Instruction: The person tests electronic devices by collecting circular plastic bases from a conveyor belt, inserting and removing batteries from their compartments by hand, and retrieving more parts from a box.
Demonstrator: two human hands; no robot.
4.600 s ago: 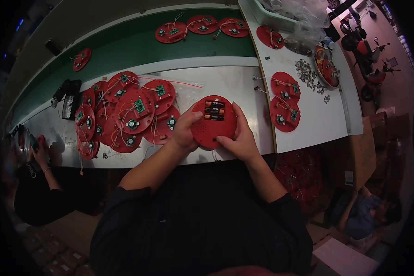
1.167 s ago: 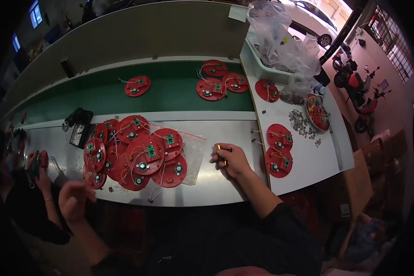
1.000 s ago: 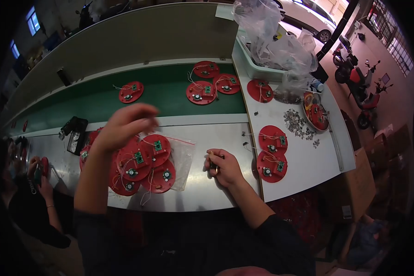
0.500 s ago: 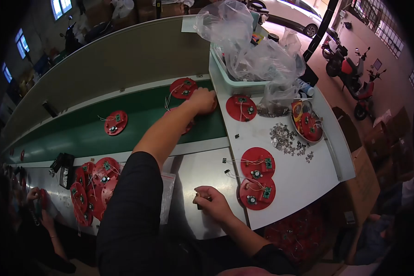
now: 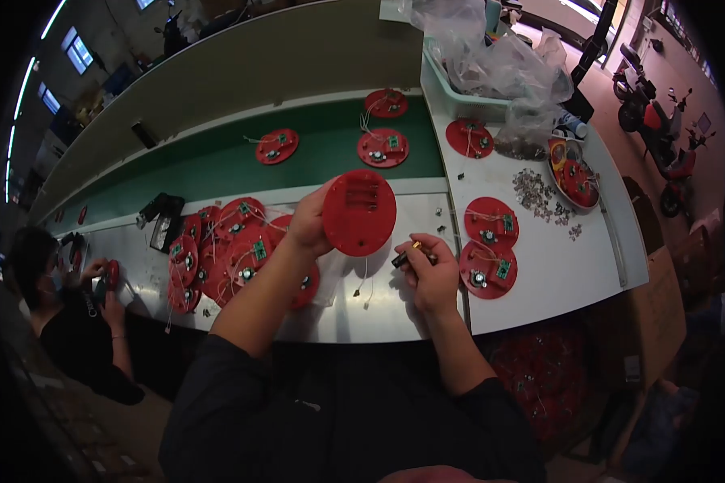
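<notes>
My left hand (image 5: pixel 308 224) grips a round red plastic housing (image 5: pixel 361 235) by its left edge, holding it above the metal worktop. The housing's underside faces me, with a slotted battery compartment near its top; thin white wires dangle below it. In my right hand (image 5: pixel 437 283), closed just right of the housing, are small black batteries with a gold end (image 5: pixel 416 245); I cannot tell how many. Two red housings (image 5: pixel 490 270) with green circuit boards and white wires overlap to the right of that hand. A pile of similar housings (image 5: pixel 246 251) lies beyond my left forearm.
Several housings (image 5: pixel 276 147) rest on the green conveyor belt (image 5: pixel 322 153). Small metal clips (image 5: pixel 534 191) are scattered on the white table, near a bowl (image 5: pixel 593 203) of parts. A pale green basket (image 5: pixel 479 106) holds plastic bags. At left, a co-worker (image 5: pixel 84 322) handles a red piece.
My left hand has come back from the belt with a red housing, now raised in front of me, underside showing. My right hand stays closed on the batteries. The camera view has shifted.
</notes>
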